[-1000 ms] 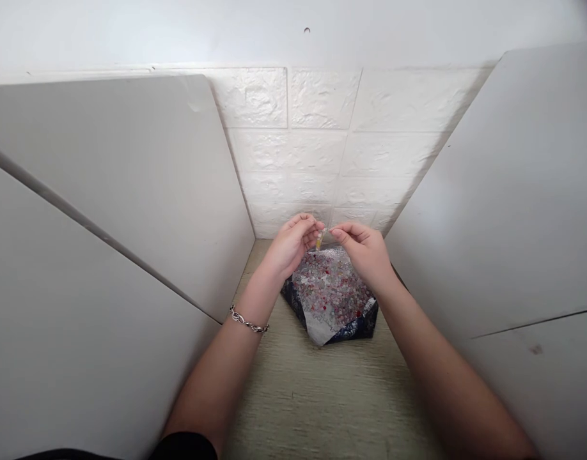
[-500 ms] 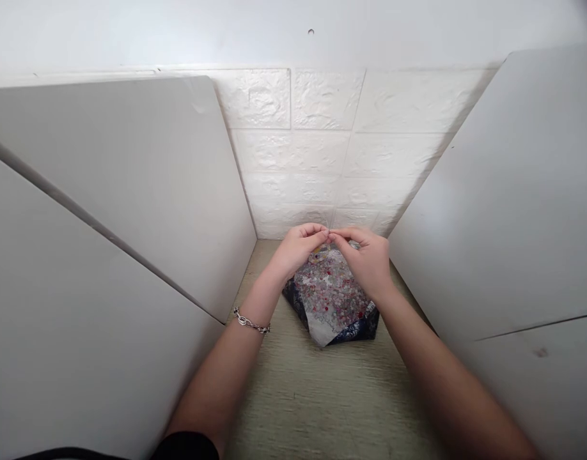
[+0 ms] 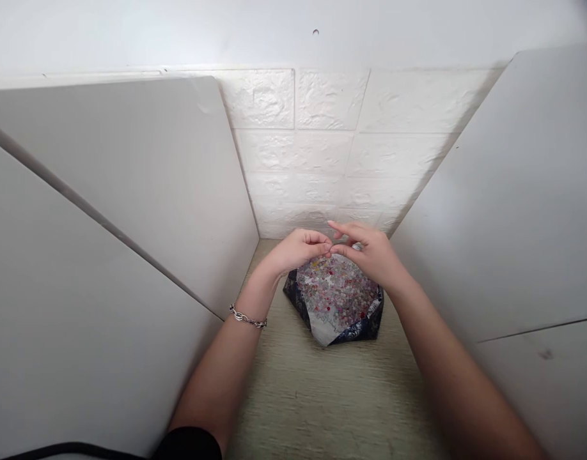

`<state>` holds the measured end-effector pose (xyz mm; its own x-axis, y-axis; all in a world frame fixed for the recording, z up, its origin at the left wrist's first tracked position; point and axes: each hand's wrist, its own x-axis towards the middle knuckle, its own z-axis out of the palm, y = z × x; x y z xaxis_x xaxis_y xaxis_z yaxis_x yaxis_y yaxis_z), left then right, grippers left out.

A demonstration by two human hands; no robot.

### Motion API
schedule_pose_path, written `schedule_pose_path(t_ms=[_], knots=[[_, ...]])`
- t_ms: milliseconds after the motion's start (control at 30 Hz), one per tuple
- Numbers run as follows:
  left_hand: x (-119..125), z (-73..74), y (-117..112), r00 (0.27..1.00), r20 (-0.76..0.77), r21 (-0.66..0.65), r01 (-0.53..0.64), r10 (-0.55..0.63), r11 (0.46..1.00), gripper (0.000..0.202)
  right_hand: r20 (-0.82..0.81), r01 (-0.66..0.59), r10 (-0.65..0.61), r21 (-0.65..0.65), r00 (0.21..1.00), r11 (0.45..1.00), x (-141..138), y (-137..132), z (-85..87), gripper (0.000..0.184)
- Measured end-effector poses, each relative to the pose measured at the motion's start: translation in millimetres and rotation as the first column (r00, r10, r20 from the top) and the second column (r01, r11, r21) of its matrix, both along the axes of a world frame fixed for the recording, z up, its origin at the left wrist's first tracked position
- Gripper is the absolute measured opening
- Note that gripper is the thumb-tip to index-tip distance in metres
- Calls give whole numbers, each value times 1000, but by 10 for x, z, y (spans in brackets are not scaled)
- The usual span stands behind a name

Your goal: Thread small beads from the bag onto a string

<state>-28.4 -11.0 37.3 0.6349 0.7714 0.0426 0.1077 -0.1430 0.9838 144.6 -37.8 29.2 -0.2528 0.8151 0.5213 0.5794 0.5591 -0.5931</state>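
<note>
A mass of small beads (image 3: 339, 287), mostly clear and pink with some red and yellow ones, lies on a whitish sheet inside a dark blue folded bag (image 3: 293, 295) on the table. Above the far edge of the beads, my left hand (image 3: 300, 248) is closed in a pinch, thumb against forefinger. What it pinches is too small to make out. My right hand (image 3: 365, 249) is beside it, its thumb tip at the left fingertips. The right forefinger is raised away from the thumb, and nothing shows in the gap between them.
Pale panels stand on the left (image 3: 144, 166) and right (image 3: 518, 191), close to my forearms. A white brick-patterned wall (image 3: 293, 153) closes off the back. The wooden table (image 3: 332, 396) runs between the panels. A dark cord (image 3: 77, 447) shows at the lower left.
Both hands were pinched together at the fingertips. Now the right forefinger has lifted off its thumb, and the right hand has shifted slightly right. The left pinch has come slightly lower.
</note>
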Motion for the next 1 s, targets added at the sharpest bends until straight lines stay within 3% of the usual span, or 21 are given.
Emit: schedule_pose_path(t_ms=[100,200,400,700,1000], knots=[[0,1,2,1000,-17,-9,17,-18,1000,21,-3,-29,28,-52,1000,998,8,-1,12,22],[-4,0,7,1000,-30,-4,6,-6,1000,22,-45,16,-19,-74,999,997,-7,-20,22,12],[-5,-2,19,999,-17,-21,-44,43,999,24,-41,105,-109,-85,993,991,-34,-58,55,11],[72,24,-41,977,-108,47,-180,184,983,30,179,137,-151,86,972,987,-44,-67,62,15],[64,42,-37,979,-63,47,-190,193,981,24,86,133,-140,80,986,988,-99,-113,90,13]])
